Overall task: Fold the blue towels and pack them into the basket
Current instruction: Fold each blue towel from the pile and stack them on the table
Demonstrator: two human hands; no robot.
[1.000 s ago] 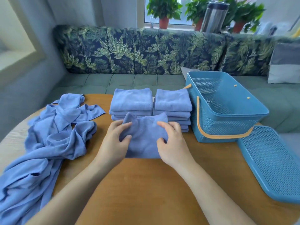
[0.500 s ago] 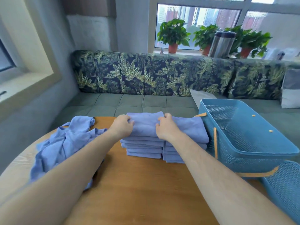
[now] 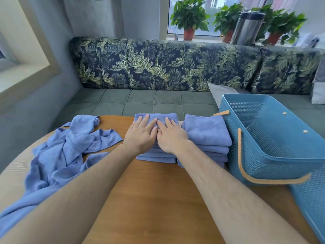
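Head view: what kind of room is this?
Likely a home living room: a leaf-print sofa, potted plants behind it, and a wooden table holding towels.

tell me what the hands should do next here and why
The left hand and right hand lie flat, fingers straight, on the left stack of folded towels, so its top towel looks placed. A crumpled pile lies to its left, and the basket shows no towels. Probably best: lift both hands and reach the left one to the pile for another towel.

Both arms outstretched, left hand (image 3: pixel 140 136) and right hand (image 3: pixel 171 137) flat, side by side
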